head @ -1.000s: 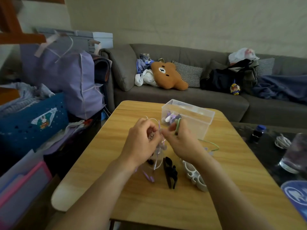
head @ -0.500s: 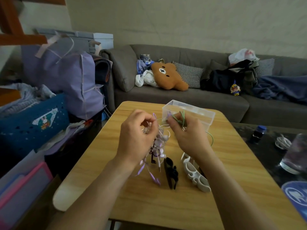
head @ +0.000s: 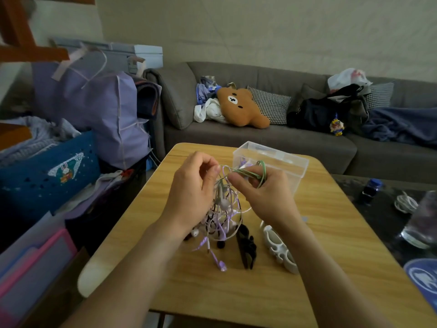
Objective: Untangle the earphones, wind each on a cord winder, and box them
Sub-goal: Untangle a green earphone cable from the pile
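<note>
Untangling step: my left hand (head: 191,185) pinches the knotted purple-white-black earphone bundle (head: 222,209); my right hand (head: 264,192) fingers clamp the green cord loops (head: 250,172). Next, I judge, draw green free.

Person, head view: two forearms, bare from the near edge to the wrists, no sleeve showing. Left hand (head: 191,188) and right hand (head: 267,195): bare, ungloved. Fingers (head: 214,170): short, plain nails. Wrists unadorned where visible.
</note>
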